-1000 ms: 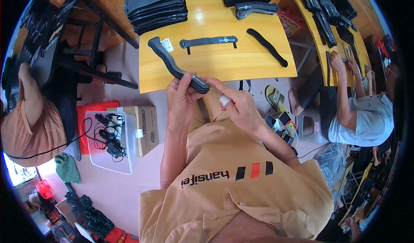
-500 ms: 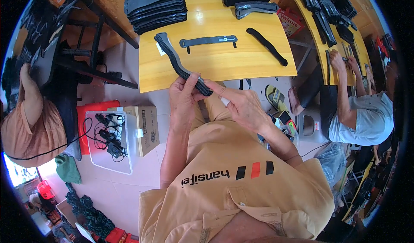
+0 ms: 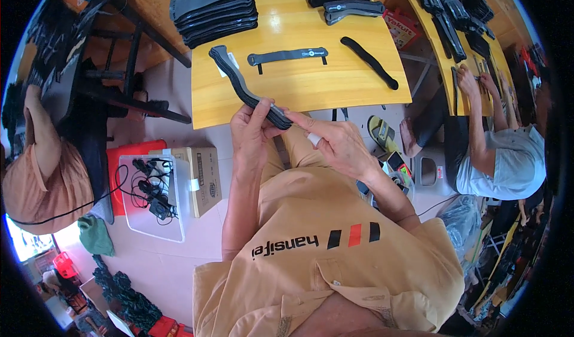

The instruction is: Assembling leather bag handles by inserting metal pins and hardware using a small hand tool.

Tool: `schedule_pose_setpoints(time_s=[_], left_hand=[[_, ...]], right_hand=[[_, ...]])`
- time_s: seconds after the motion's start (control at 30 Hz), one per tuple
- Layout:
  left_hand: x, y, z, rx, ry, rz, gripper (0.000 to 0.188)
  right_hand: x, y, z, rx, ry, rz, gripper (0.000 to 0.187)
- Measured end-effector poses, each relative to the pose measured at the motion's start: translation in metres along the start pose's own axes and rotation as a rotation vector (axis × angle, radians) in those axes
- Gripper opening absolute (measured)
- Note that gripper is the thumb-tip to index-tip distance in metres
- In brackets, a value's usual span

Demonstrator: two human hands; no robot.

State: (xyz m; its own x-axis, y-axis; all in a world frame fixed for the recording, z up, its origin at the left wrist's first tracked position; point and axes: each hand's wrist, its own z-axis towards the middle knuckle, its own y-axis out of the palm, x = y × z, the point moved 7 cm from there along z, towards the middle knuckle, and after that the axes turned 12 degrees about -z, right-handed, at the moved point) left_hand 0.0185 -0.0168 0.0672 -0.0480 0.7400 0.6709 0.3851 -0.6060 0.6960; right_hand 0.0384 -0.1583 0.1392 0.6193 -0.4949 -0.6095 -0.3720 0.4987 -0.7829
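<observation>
Near the front edge of the table, my left hand grips a curved bundle of black and grey fabric straps, thumb on top. The bundle's far end points away and left over the table. At its near end the fingers of my right hand close in on the strap ends; a white band wraps one finger. Beyond my hands a single grey strap with two short black tabs lies flat across the table. Right of it, a narrow black strap rests at a slant. A white slip shows beside the bundle.
Stacks of straps stand at the back left and back right of the wooden table. A clear bin with cables sits on the floor at left. One person works at a right-hand table; another is at left.
The bundle's far end has shifted slightly left. Both hands keep nearly the same place at its near end, and the straps on the table lie as before.
</observation>
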Motion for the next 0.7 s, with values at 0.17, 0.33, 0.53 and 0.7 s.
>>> schedule_pose_setpoints(time_s=[0.17,0.33,0.53,0.7], left_hand=[[0.003,0.003,-0.002,0.039,0.045,0.085,0.021],[0.006,0.009,-0.007,0.081,0.138,0.134,0.019],[0.009,0.011,-0.013,0.122,0.219,0.22,0.018],[0.005,0.005,-0.013,0.121,0.212,0.245,0.018]], right_hand=[[0.002,0.002,0.0,-0.009,-0.018,-0.041,0.062],[0.005,0.004,-0.001,0.02,0.015,-0.084,0.064],[0.004,0.01,-0.003,0.141,-0.013,0.04,0.064],[0.02,0.033,-0.004,-0.125,0.224,0.581,0.063]])
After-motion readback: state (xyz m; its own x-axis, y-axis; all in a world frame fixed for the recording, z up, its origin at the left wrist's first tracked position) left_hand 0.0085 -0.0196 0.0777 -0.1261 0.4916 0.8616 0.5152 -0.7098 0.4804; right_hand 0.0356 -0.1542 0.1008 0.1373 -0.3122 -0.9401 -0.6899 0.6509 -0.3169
